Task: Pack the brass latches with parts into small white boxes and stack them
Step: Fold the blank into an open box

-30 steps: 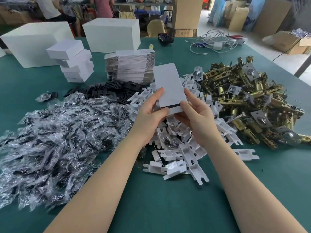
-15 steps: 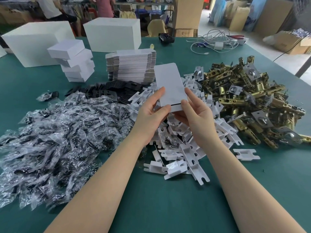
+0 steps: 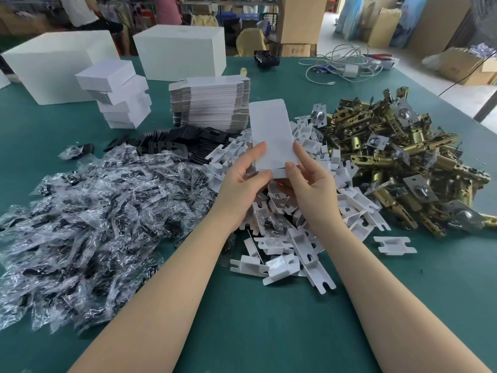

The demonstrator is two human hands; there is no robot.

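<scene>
We hold 1 small white box (image 3: 271, 135) up over the middle of the green table (image 3: 242, 332), both hands at its near end. Our left hand (image 3: 243, 184) grips the box's left edge between thumb and fingers, and our right hand (image 3: 309, 181) pinches the right corner beside the near flap; neither hand is free or clenched. We judge this grip is meant to square the carton and work the near end flap, since a dark slit shows just where our thumbs meet. Whether anything sits inside the box we cannot tell.

Supplies lie in reach by kind, which we take as a deliberate layout: the brass latches (image 3: 398, 157) heaped to the right, white plastic inserts (image 3: 295, 238) directly under our hands, clear bags of dark hardware (image 3: 88, 211) spread to the left, and black plates (image 3: 174, 141) behind them. The flat box blanks (image 3: 209, 103) stand stacked just behind the held box.

Finished small boxes (image 3: 118, 95) sit piled at the back left, slightly askew, near 2 large white cartons (image 3: 59, 63), both closed, so their contents are hidden.
</scene>
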